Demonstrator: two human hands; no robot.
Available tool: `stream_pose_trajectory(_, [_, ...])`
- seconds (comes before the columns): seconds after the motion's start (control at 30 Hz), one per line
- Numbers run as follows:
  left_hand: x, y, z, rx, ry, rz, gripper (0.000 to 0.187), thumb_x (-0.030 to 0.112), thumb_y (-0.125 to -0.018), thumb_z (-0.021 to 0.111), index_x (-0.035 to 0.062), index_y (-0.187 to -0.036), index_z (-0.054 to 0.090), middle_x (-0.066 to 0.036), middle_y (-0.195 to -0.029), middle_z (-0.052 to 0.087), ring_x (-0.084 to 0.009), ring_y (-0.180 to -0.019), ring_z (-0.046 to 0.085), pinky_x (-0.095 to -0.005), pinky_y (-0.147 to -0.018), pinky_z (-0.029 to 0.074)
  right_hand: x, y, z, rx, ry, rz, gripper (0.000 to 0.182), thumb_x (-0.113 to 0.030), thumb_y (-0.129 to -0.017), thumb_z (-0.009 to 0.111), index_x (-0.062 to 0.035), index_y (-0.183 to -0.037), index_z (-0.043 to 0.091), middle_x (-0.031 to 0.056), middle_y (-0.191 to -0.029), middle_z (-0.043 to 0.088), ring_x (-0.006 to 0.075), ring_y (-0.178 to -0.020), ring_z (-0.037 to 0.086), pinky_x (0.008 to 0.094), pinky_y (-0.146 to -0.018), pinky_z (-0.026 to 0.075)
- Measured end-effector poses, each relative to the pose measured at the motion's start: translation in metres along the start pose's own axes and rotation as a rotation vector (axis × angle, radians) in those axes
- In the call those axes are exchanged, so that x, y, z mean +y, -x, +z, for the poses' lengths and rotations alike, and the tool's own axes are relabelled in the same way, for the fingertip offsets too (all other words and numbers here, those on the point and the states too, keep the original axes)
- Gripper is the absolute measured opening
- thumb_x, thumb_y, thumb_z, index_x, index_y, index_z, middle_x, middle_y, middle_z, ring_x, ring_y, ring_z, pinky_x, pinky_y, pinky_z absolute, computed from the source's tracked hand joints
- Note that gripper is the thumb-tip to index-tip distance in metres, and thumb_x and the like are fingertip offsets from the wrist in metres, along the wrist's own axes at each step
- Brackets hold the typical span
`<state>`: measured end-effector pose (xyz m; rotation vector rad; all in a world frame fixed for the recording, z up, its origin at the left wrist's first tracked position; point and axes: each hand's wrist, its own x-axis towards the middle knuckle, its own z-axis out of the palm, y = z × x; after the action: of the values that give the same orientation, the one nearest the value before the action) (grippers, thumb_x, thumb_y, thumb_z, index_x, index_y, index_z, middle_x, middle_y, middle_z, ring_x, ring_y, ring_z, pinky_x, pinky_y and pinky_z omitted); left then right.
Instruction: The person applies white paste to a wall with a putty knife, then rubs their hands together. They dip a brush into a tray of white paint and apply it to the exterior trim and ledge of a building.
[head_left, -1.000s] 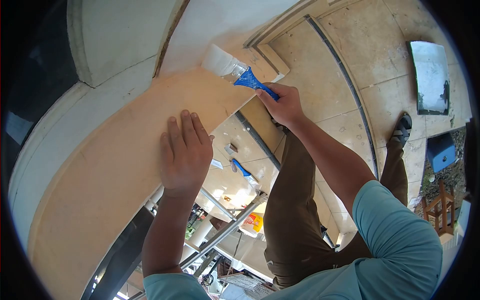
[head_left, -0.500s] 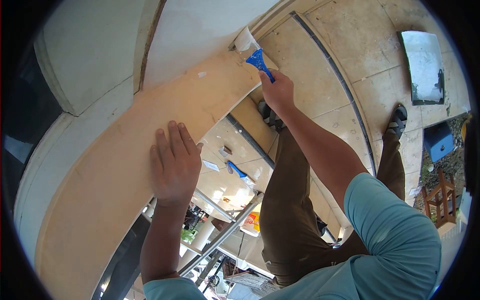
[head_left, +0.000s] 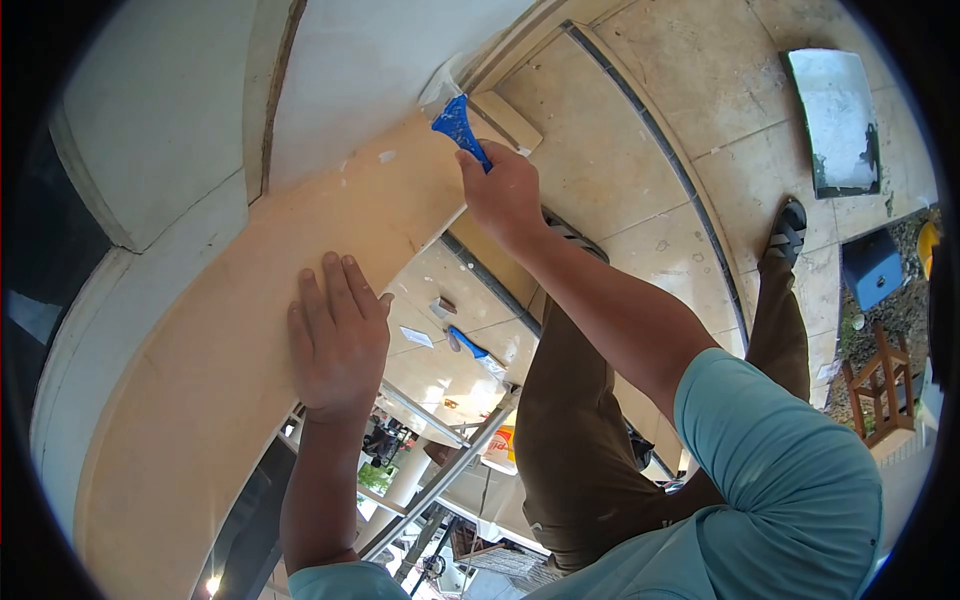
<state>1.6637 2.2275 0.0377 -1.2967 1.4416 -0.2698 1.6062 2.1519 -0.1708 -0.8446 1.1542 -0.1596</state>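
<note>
My right hand [head_left: 505, 195] is wrapped round the blue handle of a putty knife [head_left: 457, 128]. Its whitish blade meets the lower edge of the white wall [head_left: 385, 65], near a corner; smeared white paste shows around the blade. My left hand [head_left: 342, 345] lies flat on the peach-coloured ledge [head_left: 220, 310], fingers stretched out and holding nothing. A few small white spots mark the ledge between the two hands.
Below the ledge, another blue-handled tool [head_left: 476, 350] lies on the tiled floor [head_left: 650, 150]. A metal ladder [head_left: 450, 475] and a white bucket [head_left: 499, 450] stand lower down. To the right are a curved whitish panel [head_left: 832, 115], a blue container [head_left: 874, 270] and a wooden stool [head_left: 880, 390].
My right hand has moved left with the putty knife, along the lower edge of the white wall. The left hand stays flat on the ledge; the view has shifted slightly.
</note>
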Motion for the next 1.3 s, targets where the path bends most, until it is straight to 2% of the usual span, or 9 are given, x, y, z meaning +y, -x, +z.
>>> stream_pose_trajectory(0.17, [-0.001,-0.001,0.000,-0.002,0.005,-0.002,0.052,0.054,-0.087,0.058,0.0144,-0.120,0.063,0.000,-0.127,0.061,-0.0208,-0.115,0.059,-0.0346,-0.092,0.048,0.000,0.062,-0.011,-0.228,-0.133,-0.256,0.023,-0.022,-0.092,0.062,-0.0008,-0.099,0.068,0.0102,-0.066,0.061,0.0081,-0.063,0.053,0.0268,-0.061,0.045])
stream_pose_trajectory(0.3, [-0.001,0.000,0.000,-0.016,0.010,0.001,0.052,0.054,-0.088,0.057,0.0143,-0.120,0.063,0.000,-0.127,0.061,-0.0207,-0.115,0.059,-0.0346,-0.092,0.048,-0.001,0.037,-0.011,0.009,-0.190,-0.015,0.026,-0.021,-0.093,0.061,0.0001,-0.106,0.067,0.0085,-0.068,0.063,0.0086,-0.060,0.053,0.0269,-0.060,0.045])
stream_pose_trajectory(0.43, [0.000,-0.001,0.002,0.008,0.011,-0.011,0.051,0.054,-0.088,0.057,0.0145,-0.120,0.063,0.001,-0.127,0.061,-0.0199,-0.115,0.059,-0.0345,-0.092,0.048,-0.041,0.052,-0.006,-0.089,-0.161,-0.176,0.021,-0.018,-0.089,0.061,-0.0007,-0.100,0.066,0.0200,-0.070,0.063,0.0297,-0.061,0.063,0.0366,-0.059,0.048])
stream_pose_trajectory(0.6, [-0.001,-0.001,-0.001,-0.005,0.012,-0.006,0.051,0.055,-0.088,0.056,0.0150,-0.119,0.063,0.002,-0.127,0.061,-0.0195,-0.115,0.059,-0.0341,-0.092,0.048,-0.006,0.076,-0.016,-0.184,-0.225,-0.323,0.023,-0.015,-0.088,0.062,-0.0005,-0.105,0.067,0.0169,-0.070,0.065,0.0239,-0.059,0.063,0.0335,-0.059,0.048])
stream_pose_trajectory(0.67, [-0.001,-0.001,-0.001,-0.013,0.010,0.000,0.051,0.055,-0.088,0.056,0.0151,-0.120,0.063,0.002,-0.127,0.061,-0.0196,-0.115,0.059,-0.0340,-0.092,0.048,0.014,0.046,-0.022,-0.026,-0.177,-0.035,0.025,-0.020,-0.089,0.063,-0.0012,-0.106,0.068,0.0091,-0.062,0.062,0.0104,-0.056,0.057,0.0316,-0.054,0.046])
stream_pose_trajectory(0.9, [0.001,-0.001,0.000,0.006,-0.001,-0.008,0.052,0.055,-0.086,0.059,0.0156,-0.120,0.063,0.002,-0.126,0.062,-0.0195,-0.115,0.059,-0.0337,-0.092,0.047,0.021,-0.039,-0.012,0.128,0.121,-0.187,0.026,-0.025,-0.089,0.060,-0.0003,-0.082,0.065,0.0200,-0.067,0.061,0.0326,-0.063,0.063,0.0393,-0.061,0.048])
stream_pose_trajectory(1.07, [0.001,-0.002,0.000,-0.006,0.002,-0.025,0.052,0.055,-0.086,0.059,0.0159,-0.120,0.063,0.002,-0.126,0.062,-0.0190,-0.116,0.058,-0.0336,-0.092,0.047,0.044,-0.004,-0.025,0.028,-0.097,-0.106,0.026,-0.025,-0.088,0.062,-0.0005,-0.085,0.066,0.0198,-0.068,0.063,0.0328,-0.064,0.063,0.0382,-0.061,0.048])
stream_pose_trajectory(1.13, [0.001,-0.002,0.001,-0.011,0.004,-0.019,0.053,0.055,-0.086,0.059,0.0159,-0.120,0.063,0.002,-0.126,0.062,-0.0188,-0.116,0.058,-0.0336,-0.093,0.047,0.054,-0.028,-0.029,0.210,-0.012,-0.004,0.026,-0.026,-0.089,0.063,-0.0012,-0.095,0.069,0.0134,-0.063,0.062,0.0207,-0.056,0.060,0.0351,-0.057,0.046])
stream_pose_trajectory(1.3, [0.002,-0.001,0.003,0.026,0.028,-0.020,0.054,0.054,-0.082,0.064,0.0140,-0.119,0.063,0.000,-0.126,0.061,-0.0209,-0.115,0.059,-0.0347,-0.092,0.048,0.019,-0.047,-0.032,0.231,0.047,-0.149,0.023,-0.023,-0.087,0.063,-0.0022,-0.094,0.069,0.0177,-0.067,0.063,0.0308,-0.059,0.062,0.0373,-0.059,0.048])
